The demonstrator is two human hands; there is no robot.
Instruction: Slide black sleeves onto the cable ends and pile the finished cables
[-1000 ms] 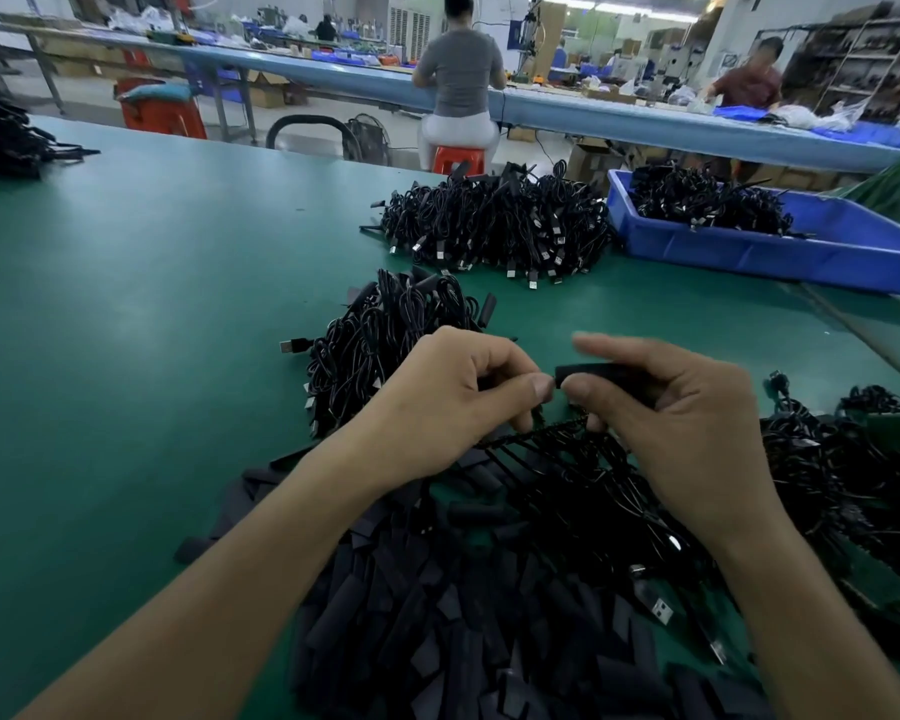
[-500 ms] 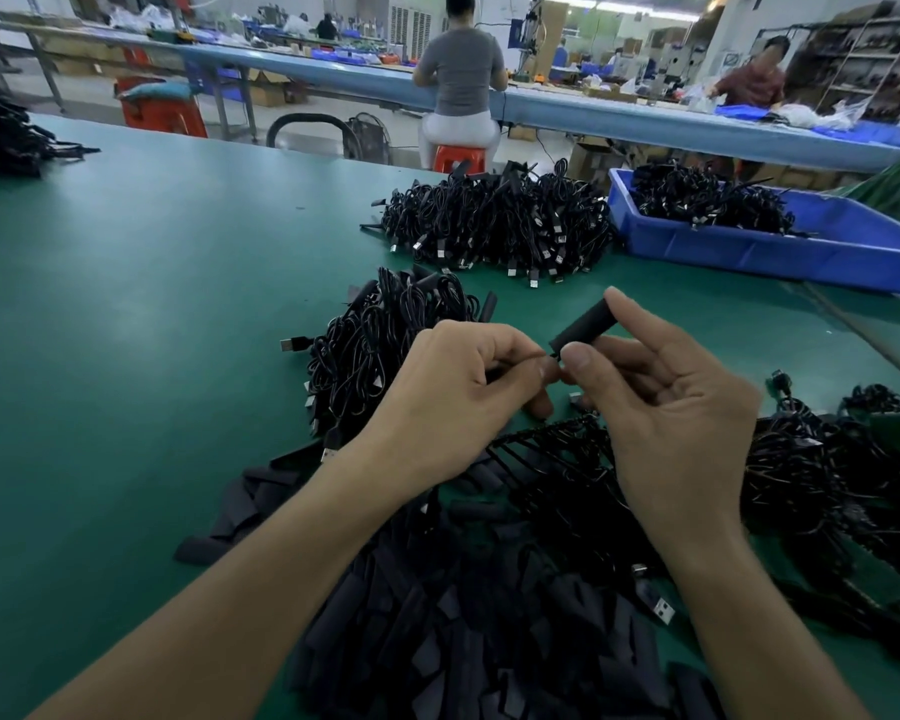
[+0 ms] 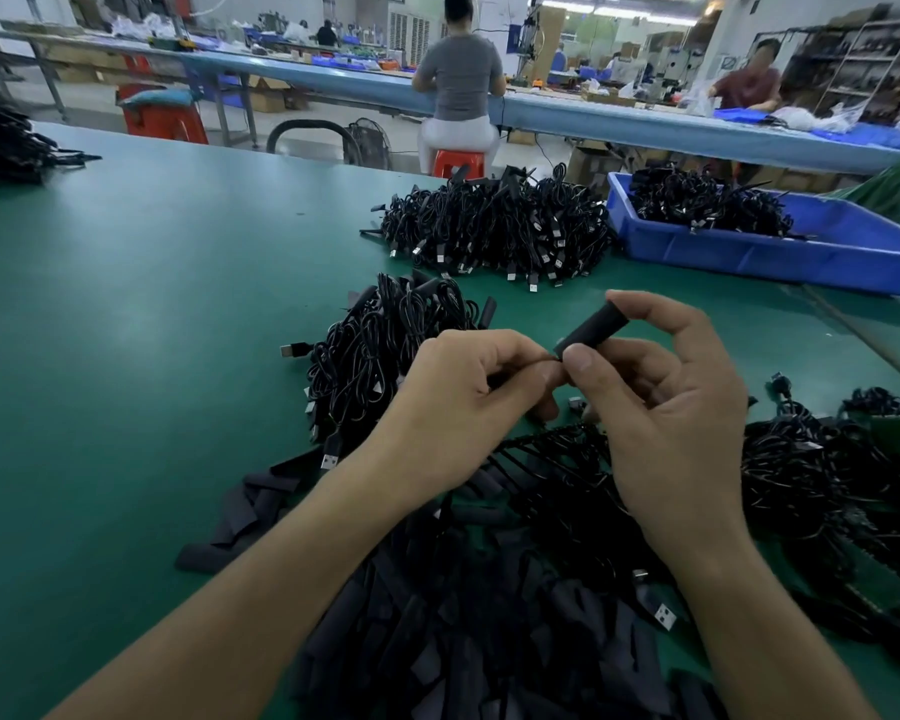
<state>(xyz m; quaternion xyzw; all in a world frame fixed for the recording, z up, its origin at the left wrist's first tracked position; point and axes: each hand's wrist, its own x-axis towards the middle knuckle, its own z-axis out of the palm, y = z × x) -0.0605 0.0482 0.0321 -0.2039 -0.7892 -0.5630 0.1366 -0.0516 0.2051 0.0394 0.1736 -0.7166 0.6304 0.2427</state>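
Right hand [image 3: 666, 407] has a firm grip on the black sleeve [image 3: 591, 330], thumb and forefinger pinching it, tilted up to the right above the green counter [image 3: 152, 304]. Left hand [image 3: 463, 402] grip is closed too, pinching the cable [image 3: 546, 452] at the sleeve's lower mouth. A cable pile [image 3: 385, 350] lies just beyond the left knuckles.

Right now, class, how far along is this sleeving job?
Done, apparently: a cable pile beyond the hands. In hand: the right hand pinches a sleeve while the left hand pinches a cable at its mouth. Left: loose sleeves and a cable tangle nearby.
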